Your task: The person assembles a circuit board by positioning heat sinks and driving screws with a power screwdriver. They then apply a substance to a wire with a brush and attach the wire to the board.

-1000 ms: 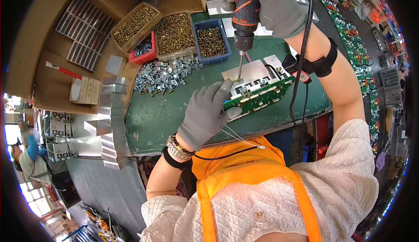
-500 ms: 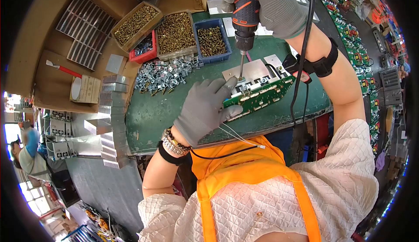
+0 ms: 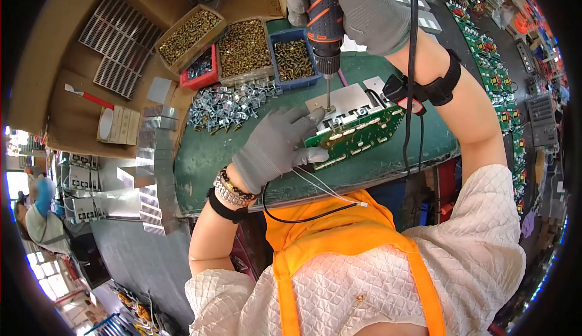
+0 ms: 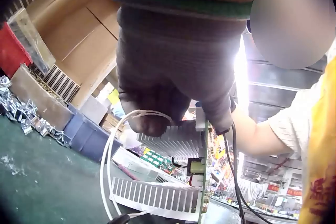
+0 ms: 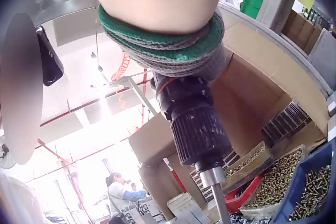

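My gloved left hand [image 3: 273,148] holds the left end of a green circuit board [image 3: 364,139], its thumb on the near face and its fingers over the metal side. Finned aluminium heat sinks [image 4: 157,198] are joined to this board, as the left wrist view shows. My gloved right hand [image 3: 373,17] grips a black and orange power drill [image 3: 325,10], pointed down. The bit [image 3: 328,93] meets the assembly's metal plate [image 3: 345,99] close to my left fingertips. Up close in the right wrist view is the drill's ribbed chuck [image 5: 202,134].
Bins of brass-coloured screws [image 3: 244,48], including a blue bin [image 3: 315,81], stand behind a pile of metal clips [image 3: 227,102]. A cardboard box [image 3: 54,117] and stacked metal pieces [image 3: 154,172] are at left. A black cable [image 3: 413,51] hangs past my right forearm; another person [image 3: 42,215] is far left.
My left hand, the board and the drill have shifted a little to the left. The bit has stayed down at the metal plate, and both hands have kept their hold.
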Action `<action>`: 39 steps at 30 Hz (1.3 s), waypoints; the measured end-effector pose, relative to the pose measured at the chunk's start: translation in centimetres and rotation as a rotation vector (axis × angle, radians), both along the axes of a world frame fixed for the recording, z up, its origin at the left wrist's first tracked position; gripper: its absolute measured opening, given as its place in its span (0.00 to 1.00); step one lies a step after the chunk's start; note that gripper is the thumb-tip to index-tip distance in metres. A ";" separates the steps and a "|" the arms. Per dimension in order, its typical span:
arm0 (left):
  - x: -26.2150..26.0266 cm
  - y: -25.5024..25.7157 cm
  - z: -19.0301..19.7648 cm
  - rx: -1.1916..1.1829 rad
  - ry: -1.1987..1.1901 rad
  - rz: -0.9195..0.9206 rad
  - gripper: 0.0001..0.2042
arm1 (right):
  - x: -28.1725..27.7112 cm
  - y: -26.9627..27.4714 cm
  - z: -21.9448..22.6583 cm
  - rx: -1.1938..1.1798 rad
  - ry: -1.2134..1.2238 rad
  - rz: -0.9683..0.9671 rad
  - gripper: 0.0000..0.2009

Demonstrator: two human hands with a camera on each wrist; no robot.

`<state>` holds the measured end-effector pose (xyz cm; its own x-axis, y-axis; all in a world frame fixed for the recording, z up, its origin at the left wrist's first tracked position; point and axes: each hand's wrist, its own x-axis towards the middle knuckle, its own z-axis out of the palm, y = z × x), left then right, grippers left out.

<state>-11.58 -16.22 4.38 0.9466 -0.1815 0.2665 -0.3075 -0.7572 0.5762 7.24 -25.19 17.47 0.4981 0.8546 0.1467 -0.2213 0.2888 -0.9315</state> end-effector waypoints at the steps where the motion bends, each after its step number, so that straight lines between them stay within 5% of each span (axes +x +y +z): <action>1: 0.1 0.2 0.0 -0.034 0.028 -0.017 0.34 | 0.0 0.0 0.1 0.015 -0.016 -0.004 0.09; 12: 0.0 0.5 0.1 -0.034 0.073 -0.041 0.37 | 0.1 -0.2 0.1 -0.066 -0.030 -0.095 0.11; 39: 0.6 -1.4 -0.6 0.012 -0.019 -0.041 0.30 | 0.8 -1.2 -0.7 -0.019 0.035 0.044 0.16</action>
<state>-10.93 -17.62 3.78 0.9331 -0.2235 0.2818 -0.3493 -0.7504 0.5612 8.02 -26.42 16.78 0.4647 0.8782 0.1132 -0.2655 0.2601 -0.9284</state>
